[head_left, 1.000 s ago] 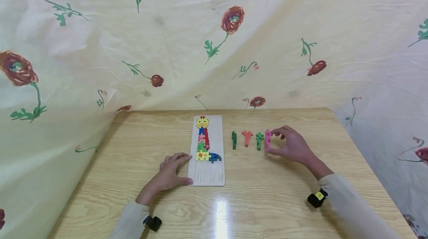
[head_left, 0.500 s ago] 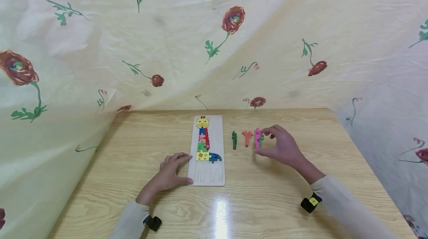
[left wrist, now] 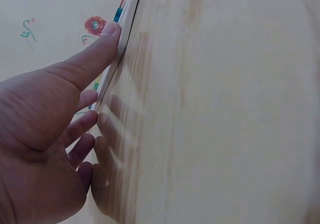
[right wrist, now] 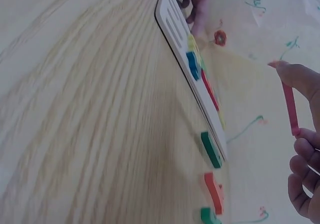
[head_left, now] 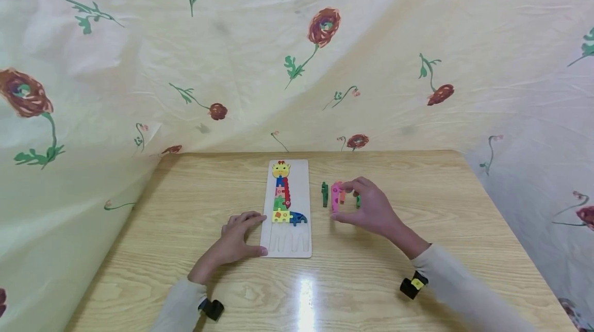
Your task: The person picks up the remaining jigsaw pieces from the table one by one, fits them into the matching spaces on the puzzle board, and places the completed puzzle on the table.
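Observation:
Between thumb and fingertips, my right hand (head_left: 371, 212) pinches a pink puzzle piece (head_left: 335, 199) by its two ends. In the right wrist view this pink piece (right wrist: 290, 108) is off the table. My left hand (head_left: 237, 240) rests against the left edge of a pale puzzle board (head_left: 300, 180), its thumb near the lower corner and the fingers spread. On the board lies a giraffe: a yellow head (head_left: 280, 170), a coloured neck, a yellow body piece (head_left: 281, 216) and a blue piece (head_left: 298, 218). Bare leg-shaped recesses show below them.
Right of the board lie a dark green piece (head_left: 325, 195), an orange piece (right wrist: 214, 193) and another green piece (right wrist: 207, 215); my right hand partly covers the last two in the head view. A flowered cloth (head_left: 232, 64) hangs behind the wooden table (head_left: 260, 296).
My right hand has carried the pink piece leftward from the right end of the row, over the green piece, to beside the orange one. My left hand and the board have stayed put.

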### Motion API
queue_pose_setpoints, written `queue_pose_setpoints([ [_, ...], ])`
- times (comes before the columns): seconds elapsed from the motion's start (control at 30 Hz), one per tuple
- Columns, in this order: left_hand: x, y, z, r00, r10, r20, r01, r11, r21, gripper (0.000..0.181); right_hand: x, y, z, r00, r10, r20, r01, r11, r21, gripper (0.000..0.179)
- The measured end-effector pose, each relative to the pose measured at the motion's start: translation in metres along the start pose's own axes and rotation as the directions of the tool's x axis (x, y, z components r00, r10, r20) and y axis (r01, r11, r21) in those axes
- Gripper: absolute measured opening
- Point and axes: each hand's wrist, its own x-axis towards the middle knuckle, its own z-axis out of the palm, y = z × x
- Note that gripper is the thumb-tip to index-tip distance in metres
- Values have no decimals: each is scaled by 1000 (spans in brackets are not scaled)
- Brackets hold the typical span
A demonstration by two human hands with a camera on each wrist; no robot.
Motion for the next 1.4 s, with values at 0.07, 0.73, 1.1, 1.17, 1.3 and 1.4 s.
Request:
queue_pose_setpoints([
  [0.07, 0, 0, 0, 1000, -4, -1, 4, 1000, -2, 81, 1, -4, 4, 1000, -3, 11, 3, 1000, 10, 70],
  [0.73, 0, -2, 1, 1000, -5, 0, 5, 1000, 4, 81, 9, -38, 56, 996, 14, 89, -17, 999, 34, 70],
  [1.1, 1, -2, -1, 1000, 9, 12, -9, 1000, 15, 81, 7, -58, 79, 989, 32, 147, -40, 998, 50, 68],
  [1.17, 1, -2, -1, 1000, 4, 13, -4, 1000, 20, 81, 7, -59, 84, 989, 23, 149, -29, 999, 38, 68],
  [1.3, 1, -1, -1, 1000, -12, 14, 11, 1000, 25, 80, 7, -61, 92, 987, -1, 158, -4, 999, 32, 68],
  [1.4, 1, -1, -1, 1000, -9, 12, 8, 1000, 25, 80, 6, -64, 96, 986, -15, 164, 9, 999, 36, 67],
])
